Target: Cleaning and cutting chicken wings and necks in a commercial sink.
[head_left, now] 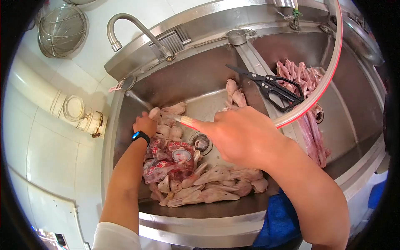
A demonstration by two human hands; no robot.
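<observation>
My right hand (pixel 247 137) grips the end of a clear hose with a red stripe (pixel 187 121), over the left basin (pixel 200 72) of a steel sink. The hose's mouth points left at pale duck heads (pixel 170 131). Beside them my left hand (pixel 145 125), wearing a dark wristband, is at the basin's left side; its grip is partly hidden. Below it lies a printed plastic bag of reddish meat (pixel 170 159). More duck heads (pixel 212 187) lie along the front wall. Another bit of poultry sits over the drain (pixel 201 143).
Black-handled kitchen scissors (pixel 275 87) rest on the divider, jutting over both basins. Skinned poultry necks (pixel 312 134) lie in the right basin. A gooseneck faucet (pixel 134 18) rises behind the left basin. A small metal cup (pixel 236 36) stands on the back ledge. Wire strainers (pixel 62 29) hang at left.
</observation>
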